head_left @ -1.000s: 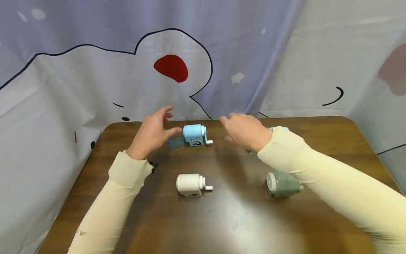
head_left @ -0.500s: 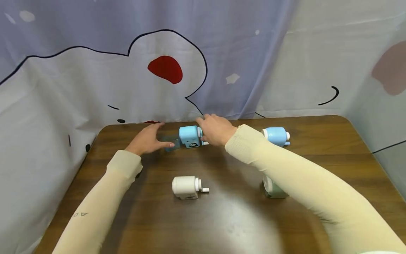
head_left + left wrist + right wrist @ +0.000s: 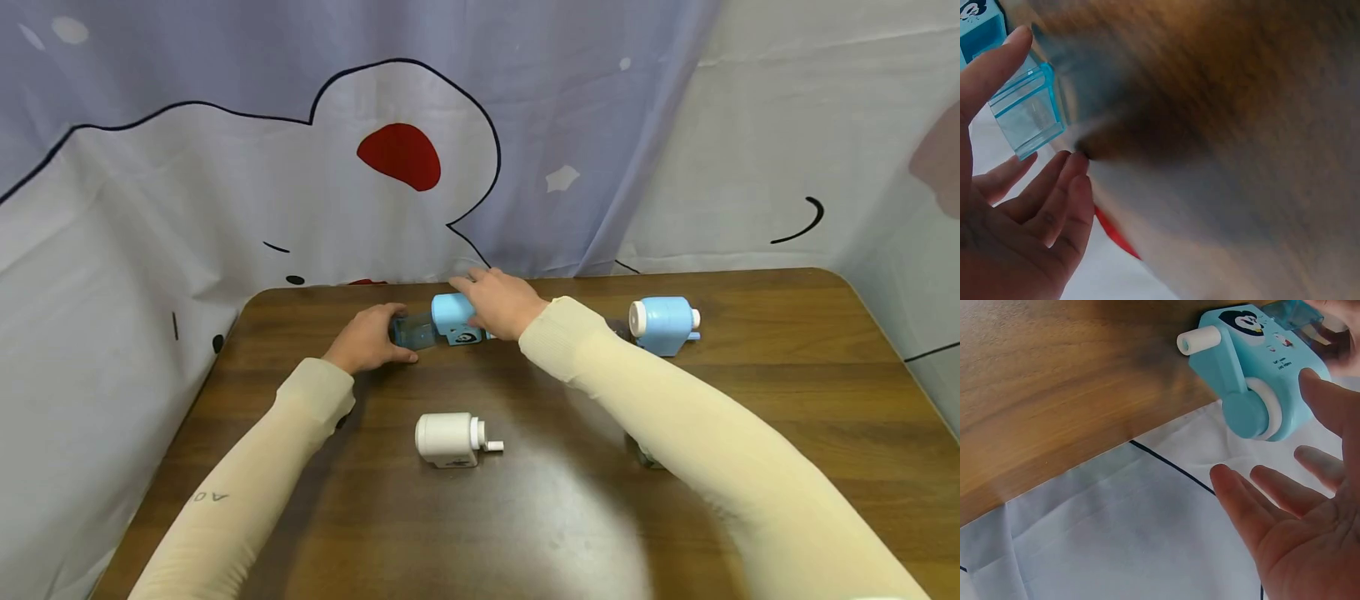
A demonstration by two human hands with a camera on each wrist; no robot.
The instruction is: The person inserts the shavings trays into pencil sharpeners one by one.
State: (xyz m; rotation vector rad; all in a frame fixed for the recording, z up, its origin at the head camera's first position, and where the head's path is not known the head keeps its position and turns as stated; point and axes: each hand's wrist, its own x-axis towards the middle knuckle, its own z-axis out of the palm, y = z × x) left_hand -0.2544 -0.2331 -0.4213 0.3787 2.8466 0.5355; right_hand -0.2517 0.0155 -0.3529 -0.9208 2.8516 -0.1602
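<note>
A light blue crank pencil sharpener (image 3: 452,313) with a penguin-like picture stands near the table's back edge. At its left end is a clear blue shavings drawer (image 3: 1030,115); whether the two still join is hard to see. My left hand (image 3: 365,339) is spread around the drawer, thumb on the near side and fingers on the far side, without a visible grip. Over the sharpener's crank end reaches my right hand (image 3: 501,302). In the right wrist view its thumb is close to the body and the other fingers are loosely extended; the white-knobbed crank (image 3: 1232,365) faces the camera.
A cream sharpener (image 3: 446,439) stands nearer on the wooden table (image 3: 360,517). Another blue sharpener (image 3: 663,325) is at the back right, beside a dark item partly behind the sleeve. The right sleeve hides most of a green sharpener (image 3: 649,455). A patterned curtain (image 3: 555,133) hangs behind.
My right hand has moved left to the light blue sharpener, uncovering the blue one at the right. My left hand has come down around the drawer. The right sleeve now covers the green sharpener.
</note>
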